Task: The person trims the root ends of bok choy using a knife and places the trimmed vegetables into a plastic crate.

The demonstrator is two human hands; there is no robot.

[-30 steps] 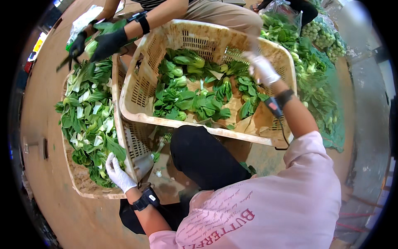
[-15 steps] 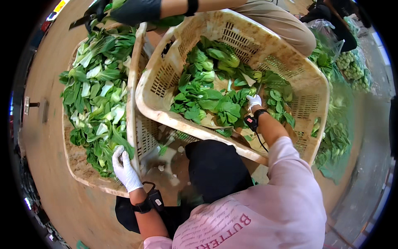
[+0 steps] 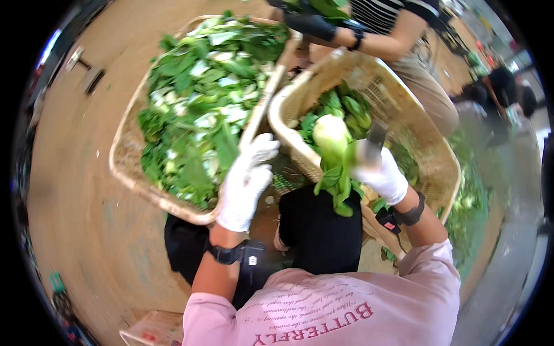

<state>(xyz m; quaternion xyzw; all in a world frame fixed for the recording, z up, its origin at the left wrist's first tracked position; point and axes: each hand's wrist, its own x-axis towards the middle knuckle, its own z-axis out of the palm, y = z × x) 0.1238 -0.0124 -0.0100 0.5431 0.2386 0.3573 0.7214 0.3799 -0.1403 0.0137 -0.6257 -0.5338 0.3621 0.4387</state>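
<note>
My right hand (image 3: pixel 384 176), in a white glove, is raised over the right crate (image 3: pixel 277 115). It is closed on a head of bok choy (image 3: pixel 332 135) whose pale base points up and whose leaves hang down. A dark, blurred blade (image 3: pixel 377 134), seemingly a knife, sticks up from the same hand. My left hand (image 3: pixel 248 181), also white-gloved, is empty, its fingers apart, beside the inner rim of the left crate (image 3: pixel 124 161). That crate is heaped with loose green leaves (image 3: pixel 190 132). More bok choy (image 3: pixel 355 109) lies inside the right crate, partly hidden by my right hand.
Across the crates, another person's black-gloved hand (image 3: pixel 311 26) is near some greens (image 3: pixel 329 8). Piled greens (image 3: pixel 467 196) lie right of the right crate. A pale crate (image 3: pixel 153 328) stands at the lower left. My knee (image 3: pixel 320 225) is between the crates.
My right hand has risen out of the right crate toward me with a bok choy. My left hand has left the leaves and moved right. The view has shifted, and both crates appear displaced.
</note>
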